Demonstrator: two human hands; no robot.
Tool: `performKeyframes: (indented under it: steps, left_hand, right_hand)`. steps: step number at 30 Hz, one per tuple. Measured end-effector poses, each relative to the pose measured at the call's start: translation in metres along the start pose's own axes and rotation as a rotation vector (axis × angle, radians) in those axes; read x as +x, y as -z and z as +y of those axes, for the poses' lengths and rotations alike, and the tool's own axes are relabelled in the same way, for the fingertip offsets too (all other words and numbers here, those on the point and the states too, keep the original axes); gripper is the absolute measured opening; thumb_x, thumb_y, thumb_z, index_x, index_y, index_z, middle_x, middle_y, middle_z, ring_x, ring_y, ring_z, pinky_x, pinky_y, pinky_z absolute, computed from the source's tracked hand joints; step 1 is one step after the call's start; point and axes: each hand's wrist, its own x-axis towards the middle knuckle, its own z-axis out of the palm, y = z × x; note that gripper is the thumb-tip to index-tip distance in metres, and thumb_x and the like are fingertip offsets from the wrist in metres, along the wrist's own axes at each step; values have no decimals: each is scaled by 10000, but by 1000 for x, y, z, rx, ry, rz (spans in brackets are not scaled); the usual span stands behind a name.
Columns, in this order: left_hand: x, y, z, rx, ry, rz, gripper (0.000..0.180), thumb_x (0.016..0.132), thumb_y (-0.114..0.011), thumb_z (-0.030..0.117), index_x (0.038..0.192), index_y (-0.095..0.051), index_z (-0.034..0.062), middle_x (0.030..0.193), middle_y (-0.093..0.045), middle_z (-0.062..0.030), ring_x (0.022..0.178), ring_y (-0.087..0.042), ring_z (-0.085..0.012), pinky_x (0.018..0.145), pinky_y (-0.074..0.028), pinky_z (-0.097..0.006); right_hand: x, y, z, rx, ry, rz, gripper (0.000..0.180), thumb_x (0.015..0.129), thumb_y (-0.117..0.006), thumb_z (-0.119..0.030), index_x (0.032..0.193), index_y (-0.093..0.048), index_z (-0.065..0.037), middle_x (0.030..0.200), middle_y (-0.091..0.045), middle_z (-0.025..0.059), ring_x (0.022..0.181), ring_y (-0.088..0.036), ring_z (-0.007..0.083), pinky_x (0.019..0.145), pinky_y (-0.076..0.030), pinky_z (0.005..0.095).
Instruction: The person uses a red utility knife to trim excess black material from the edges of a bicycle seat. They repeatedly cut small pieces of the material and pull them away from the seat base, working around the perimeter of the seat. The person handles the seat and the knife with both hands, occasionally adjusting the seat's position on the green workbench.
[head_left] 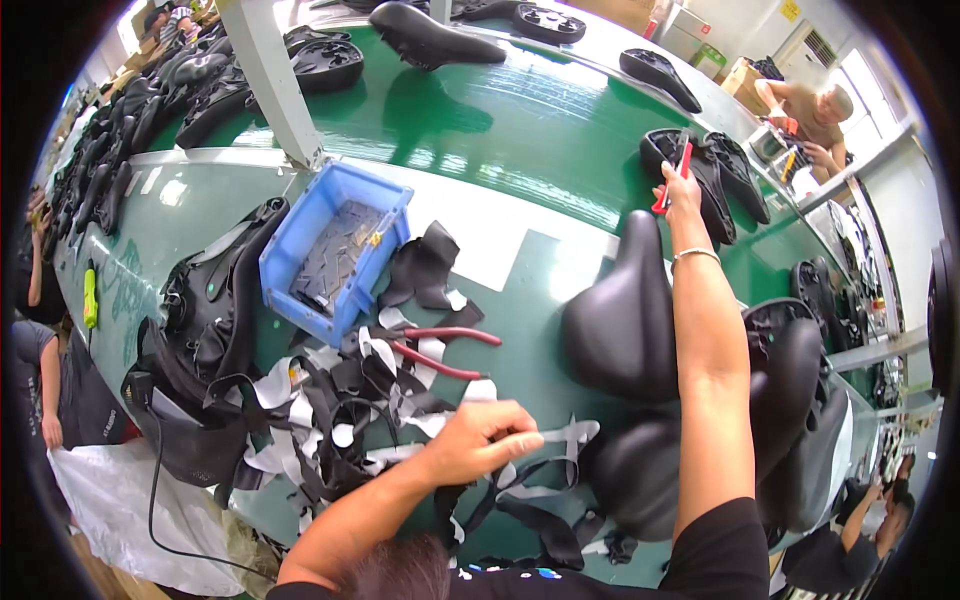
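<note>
The right arm comes in from the lower edge and reaches far forward, nearly straight, a thin bracelet (pixel 695 253) at its wrist. At its end the right hand (pixel 682 193) is closed around a red-handled hand tool (pixel 686 158), which points away from the body. This hand is over the far green surface (pixel 560 135), at an upturned black bicycle saddle (pixel 714 200); whether they touch is hard to tell. The forearm passes just beside a smooth black saddle (pixel 612 335) on the nearer tabletop (pixel 535 305).

The left arm is bent, its forearm slanting up and rightward close to the body. The left hand (pixel 482 440) is loosely curled, thumb extended to the right, above a heap of black and white scraps (pixel 335 405); I cannot tell if it grips anything. The hands are well apart. Beyond the left hand, dull-red-handled pliers (pixel 450 333) lie among the scraps, near a blue bin (pixel 300 318).
</note>
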Motion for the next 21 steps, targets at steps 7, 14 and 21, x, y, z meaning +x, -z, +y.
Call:
performKeyframes:
  steps: [7,14,21]
  left_hand:
    - [3,1,-2,-67,115,-12,229,911,-634,220,851,-634,-1,675,-570,-19,645,-510,-76,570,-416,-250]
    - [1,29,-14,-703,-114,40,536,1015,-293,469,1079,-570,15,1023,-655,-148,890,-643,-230,756,-512,-346]
    - [-53,5,41,-554,397,304,540,870,-648,323,1285,-478,21,1098,-613,-88,999,-608,-169,864,-516,-348]
  right_hand:
    - [-49,-5,-41,324,-52,-167,414,824,-686,-163,1155,-483,-21,1005,-560,148,691,-677,347,500,-591,370]
    - [-251,70,-105,310,-82,-590,310,819,-651,-134,1071,-492,-53,808,-545,64,619,-646,190,423,-486,273]
    - [-411,157,-51,-327,545,-748,276,798,-682,-67,1050,-585,-8,876,-605,72,730,-584,173,706,-485,302]
